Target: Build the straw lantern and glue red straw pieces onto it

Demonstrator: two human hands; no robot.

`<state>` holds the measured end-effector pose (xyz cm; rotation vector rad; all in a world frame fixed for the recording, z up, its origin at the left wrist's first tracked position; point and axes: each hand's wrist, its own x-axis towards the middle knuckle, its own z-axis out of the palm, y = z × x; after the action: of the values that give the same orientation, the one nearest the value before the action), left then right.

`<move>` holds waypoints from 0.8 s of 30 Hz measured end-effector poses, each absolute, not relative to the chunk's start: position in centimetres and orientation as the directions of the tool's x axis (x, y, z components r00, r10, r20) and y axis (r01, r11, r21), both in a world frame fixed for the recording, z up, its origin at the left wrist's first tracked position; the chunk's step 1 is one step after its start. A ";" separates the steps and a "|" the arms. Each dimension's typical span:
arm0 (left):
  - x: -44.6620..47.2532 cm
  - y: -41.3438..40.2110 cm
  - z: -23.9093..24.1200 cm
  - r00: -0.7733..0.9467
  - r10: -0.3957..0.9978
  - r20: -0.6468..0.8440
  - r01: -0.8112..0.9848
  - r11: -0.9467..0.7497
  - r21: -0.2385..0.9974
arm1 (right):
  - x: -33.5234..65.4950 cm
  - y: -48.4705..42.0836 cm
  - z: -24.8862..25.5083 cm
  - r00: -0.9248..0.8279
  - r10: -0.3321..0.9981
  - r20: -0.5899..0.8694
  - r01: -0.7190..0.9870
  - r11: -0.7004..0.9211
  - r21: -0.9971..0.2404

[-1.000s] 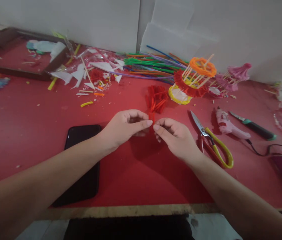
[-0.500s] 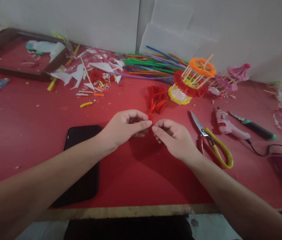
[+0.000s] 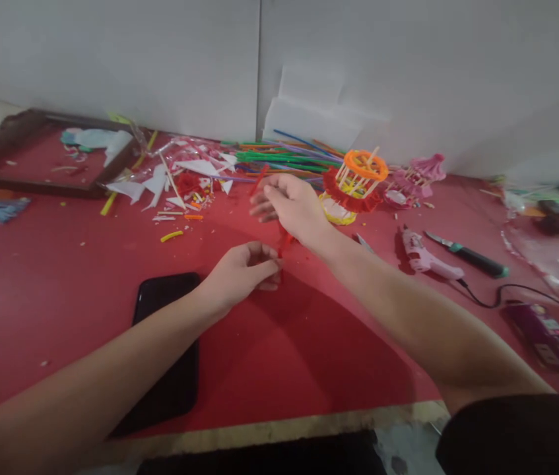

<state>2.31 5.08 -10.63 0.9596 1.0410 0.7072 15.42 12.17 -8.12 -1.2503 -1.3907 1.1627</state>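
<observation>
"Red fuzzy stuff between those fingers, isn't it? Which hand has it?"

"The left hand, low in the middle of the table. Thumb and fingers are pinched together on a thin red strip, and its upper end stands out past the fingertips."

"And the right hand?"

"Farther off, reaching across with the palm turned in. Its fingers are loosely curled and a little apart, not spread wide. Another red piece slants up right beside the fingertips."

"Gripped?"

"I can't tell from here; the fingers are in the way. The two hands are apart, the right one above and just beyond the left."

"What's that red under the right wrist?"

"Some more red bits, mostly covered by the hand. Behind it lies a bundle of coloured stems, and to the right is the little orange-topped model, with a pink one next to it."

"And the scissors?"

"Only the blade tip shows; the right forearm hides the rest. The pink glue gun lies farther right, near the knife."

"The left forearm crosses something black."

"A flat black phone, partly under that arm."
</observation>
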 end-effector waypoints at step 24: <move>4.5 11.0 -10.8 0.242 0.968 -0.067 0.409 -0.039 0.912 | 25.6 -0.2 -11.8 -0.134 0.908 0.396 0.912 0.269 -0.309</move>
<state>4.50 11.00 -10.76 1.6079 1.3130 0.7758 25.63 -0.19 -11.78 -1.6374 -2.0391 -0.0103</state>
